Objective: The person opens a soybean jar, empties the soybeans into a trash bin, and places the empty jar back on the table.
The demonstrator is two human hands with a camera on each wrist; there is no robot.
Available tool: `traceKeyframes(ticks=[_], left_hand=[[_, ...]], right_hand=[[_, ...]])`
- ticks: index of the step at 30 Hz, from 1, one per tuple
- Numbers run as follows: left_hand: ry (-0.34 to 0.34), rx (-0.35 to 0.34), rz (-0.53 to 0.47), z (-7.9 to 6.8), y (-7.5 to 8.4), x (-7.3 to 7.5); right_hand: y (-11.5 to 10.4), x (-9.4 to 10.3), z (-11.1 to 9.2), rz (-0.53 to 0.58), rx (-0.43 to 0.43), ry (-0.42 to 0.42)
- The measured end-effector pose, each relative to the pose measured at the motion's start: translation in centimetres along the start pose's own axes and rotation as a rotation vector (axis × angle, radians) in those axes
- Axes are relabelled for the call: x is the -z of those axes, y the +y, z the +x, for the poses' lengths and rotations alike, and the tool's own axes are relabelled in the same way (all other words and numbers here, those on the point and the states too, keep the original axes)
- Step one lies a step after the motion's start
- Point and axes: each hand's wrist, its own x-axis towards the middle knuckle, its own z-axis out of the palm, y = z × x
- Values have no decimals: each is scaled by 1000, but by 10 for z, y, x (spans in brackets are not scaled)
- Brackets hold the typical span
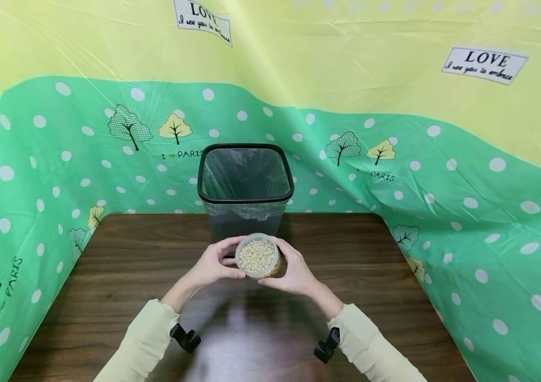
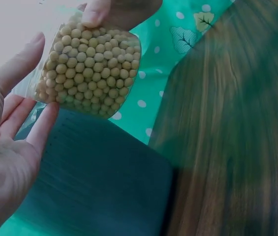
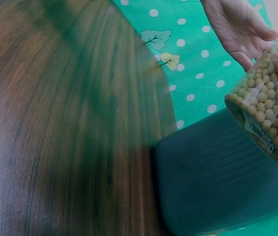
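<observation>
- At nine o'clock of the jar, the person's left hand (image 1: 217,262) curves its thumb and fingers about the rim, fingertips touching it
- In the middle, the clear round jar (image 2: 92,73) is held up off the table, just on the near side of the bin, its top tipped toward the person; pale beans (image 1: 257,254) fill much of it, and whether a clear lid covers them cannot be told
- At three o'clock, the right hand (image 1: 294,268) grips the jar's side, thumb on the near side
- The step in hand looks like a two-handed hold on the jar; a next move would seem to call for the right hand keeping the body steady while the left minds the rim, since loose beans could spill if the top is open
- Below, the brown wood-grain table (image 1: 131,265) spreads from eight to four o'clock, with a pale glare near six
- At twelve o'clock from the jar, a dark square bin (image 1: 246,201) with a clear liner (image 1: 251,211) stands by the far edge
- From nine round to three, a green and yellow cloth (image 1: 370,127) hangs as a backdrop, printed with dots, trees and lettering
</observation>
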Motion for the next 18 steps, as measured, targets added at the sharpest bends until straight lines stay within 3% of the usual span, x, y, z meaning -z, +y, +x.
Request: traceKeyframes(ticks=[5,11,18], left_hand=[[18,-21,0,-2,-3,-2],[49,-30,-19,-6,-5,-5],[175,-103,-3,-12,-7,-14]], right_hand=[[0,0,-2,-9,33,-15],[-1,1,-2,23,8,-24],[-5,0,-1,28,-27,-19]])
